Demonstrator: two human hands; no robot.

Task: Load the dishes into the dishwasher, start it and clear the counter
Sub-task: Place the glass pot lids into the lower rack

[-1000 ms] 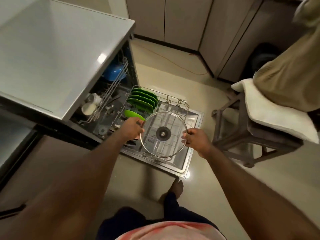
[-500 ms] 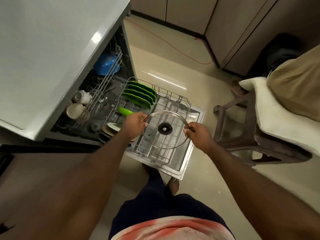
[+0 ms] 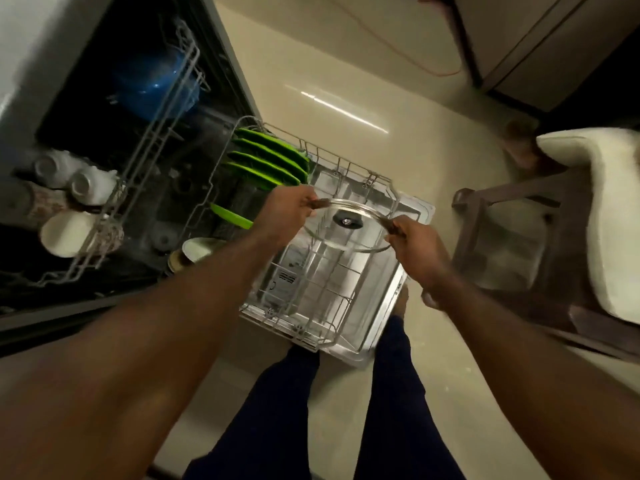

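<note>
A round glass lid (image 3: 346,233) with a metal rim and a dark centre knob hangs tilted over the pulled-out lower rack (image 3: 322,306) of the open dishwasher. My left hand (image 3: 289,211) grips its left rim and my right hand (image 3: 412,242) grips its right rim. Several green plates (image 3: 268,159) stand in the rack's far end, and one more green plate (image 3: 230,216) leans further left. The upper rack (image 3: 138,161) holds a blue bowl (image 3: 152,88) and white cups (image 3: 83,185).
The open dishwasher door (image 3: 388,327) lies flat under the rack, right in front of my legs. A brown stool (image 3: 512,244) with a white cloth (image 3: 609,216) stands close on the right. Cabinet doors (image 3: 540,46) line the far wall, with an orange cable (image 3: 408,53) on the floor.
I have bent closer over the dishwasher. The lid has tipped from facing me to nearly edge-on and dropped lower toward the lower rack, both hands still on its rim.
</note>
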